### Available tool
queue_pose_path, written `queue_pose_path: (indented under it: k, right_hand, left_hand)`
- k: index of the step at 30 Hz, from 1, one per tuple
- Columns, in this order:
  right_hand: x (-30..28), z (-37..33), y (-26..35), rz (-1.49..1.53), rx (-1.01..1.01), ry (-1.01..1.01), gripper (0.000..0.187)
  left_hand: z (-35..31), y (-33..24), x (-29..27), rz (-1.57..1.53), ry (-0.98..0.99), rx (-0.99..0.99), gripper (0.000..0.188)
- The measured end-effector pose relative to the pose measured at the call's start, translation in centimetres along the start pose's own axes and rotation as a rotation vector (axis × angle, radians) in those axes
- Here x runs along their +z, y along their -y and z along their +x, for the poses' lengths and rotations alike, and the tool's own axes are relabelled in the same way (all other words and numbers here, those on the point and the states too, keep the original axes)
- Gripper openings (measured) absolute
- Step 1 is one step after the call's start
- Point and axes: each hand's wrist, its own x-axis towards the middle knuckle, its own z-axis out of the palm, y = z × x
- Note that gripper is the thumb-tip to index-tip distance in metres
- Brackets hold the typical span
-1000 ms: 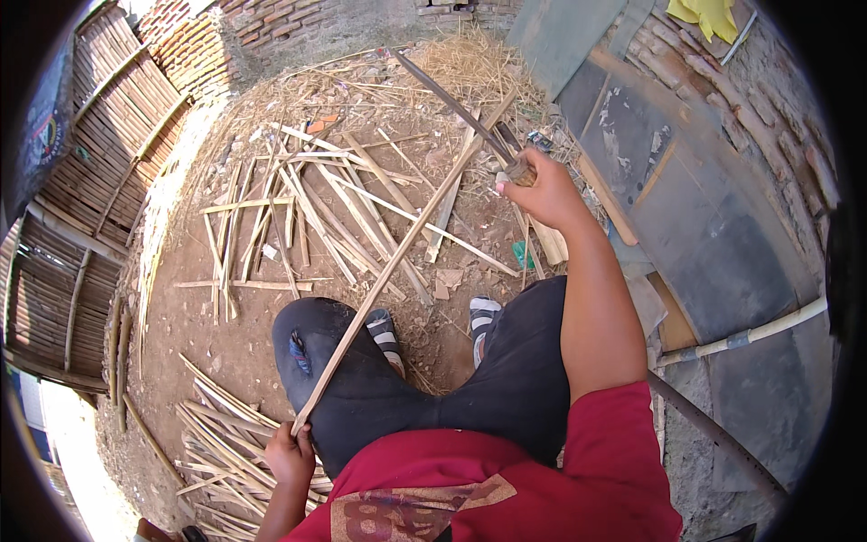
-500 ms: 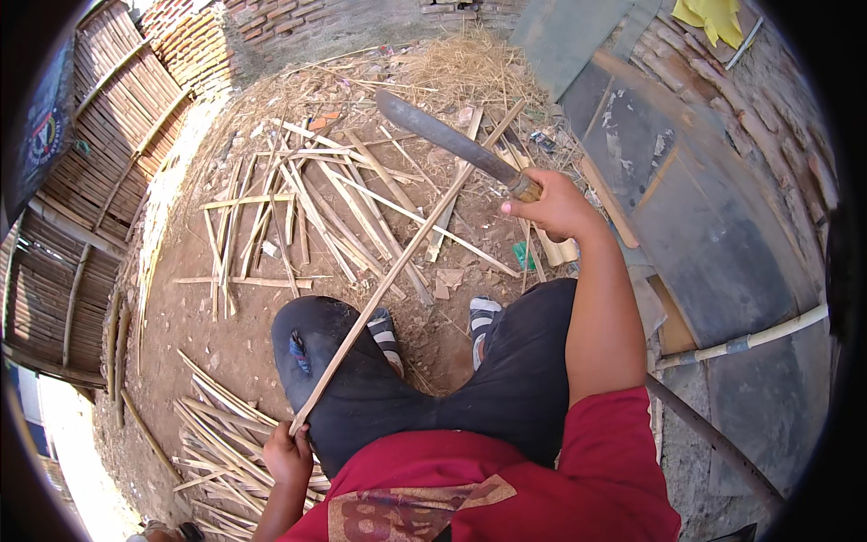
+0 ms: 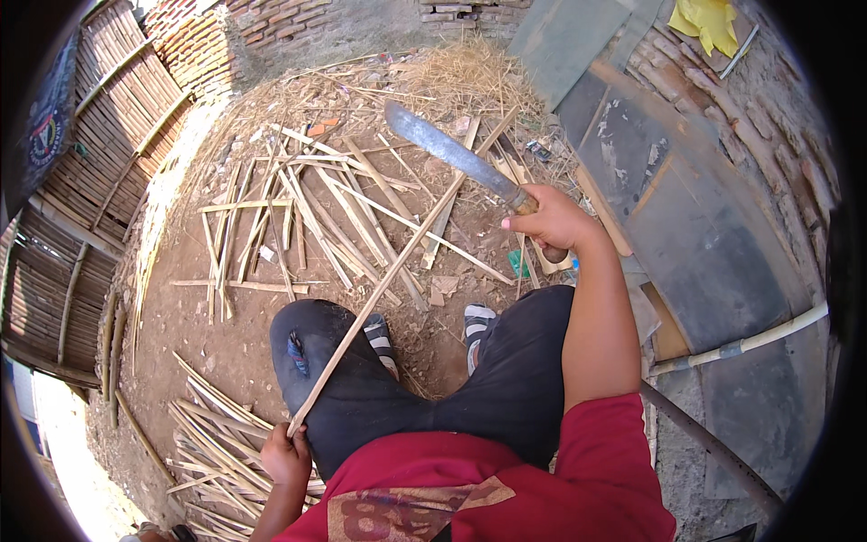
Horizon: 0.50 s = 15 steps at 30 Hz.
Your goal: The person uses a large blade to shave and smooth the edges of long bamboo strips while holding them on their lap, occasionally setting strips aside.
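My left hand (image 3: pixel 286 454) is closed around the near end of a long bamboo strip (image 3: pixel 383 285), beside my left thigh. The strip slants up and away to the right, passing over my left knee, and its far end lies beyond the blade. In my right hand (image 3: pixel 553 219) is a machete (image 3: pixel 452 152) with a wooden handle, the fingers wrapped round it. Its broad grey blade points to the far left and crosses over the upper part of the strip in this view. Whether blade and strip touch, I cannot tell.
Loose bamboo strips (image 3: pixel 307 203) lie scattered on the dirt ground ahead. A second pile of strips (image 3: pixel 217 452) is at my left. Dark sheets (image 3: pixel 713 244) lean along the right side, with a pale pole (image 3: pixel 741 343) across them. A woven bamboo wall (image 3: pixel 99 172) stands left.
The machete and my right hand have shifted slightly down, and the blade has turned so its flat side shows brighter. My left hand keeps its hold on the strip.
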Motion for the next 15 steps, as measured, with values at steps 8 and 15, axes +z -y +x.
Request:
queue_pose_path:
  k: [8, 15]
  right_hand:
    - [0.2, 0.9, -0.9, 0.051, -0.074, 0.0, 0.041]
    - [3.8, 0.8, 1.6, -0.277, -0.265, -0.058, 0.06]
  left_hand:
    - [0.3, -0.6, 0.1, -0.039, 0.001, -0.032, 0.026]
    - [3.3, -2.5, -3.9, -0.128, 0.252, -0.101, 0.034]
